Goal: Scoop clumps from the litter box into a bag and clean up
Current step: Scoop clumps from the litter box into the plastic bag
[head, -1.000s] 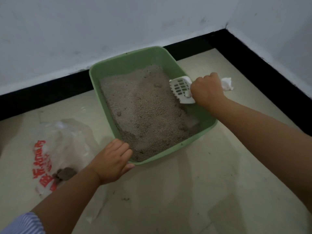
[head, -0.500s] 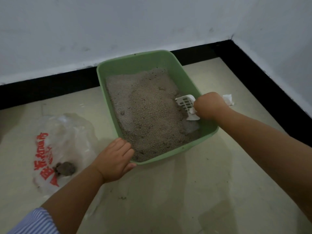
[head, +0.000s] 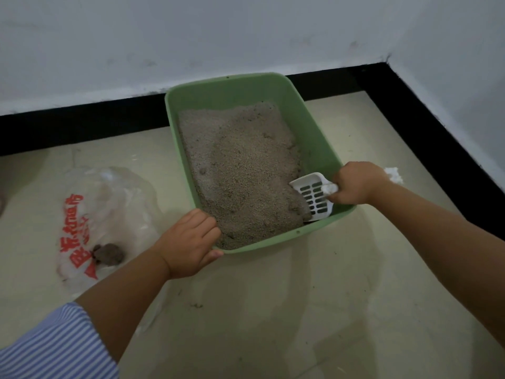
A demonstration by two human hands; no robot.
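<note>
Litter (head: pixel 240 170) fills the green litter box (head: pixel 314 127) on the floor, heaped against its left wall. Right hand (head: pixel 355 187) clenches a tissue-wrapped handle of the white slotted scoop (head: pixel 314 198), whose blade digs into the litter just left of the fist. Left hand (head: pixel 188 242) grips the box's near left corner; left of it lies a plastic bag (head: pixel 109 203) with a clump (head: pixel 108 254) inside

The left hand (head: pixel 191 243) grips the litter box (head: pixel 314 132) at its near-left corner; the right hand (head: pixel 358 186) clenches above its near-right corner.
</note>
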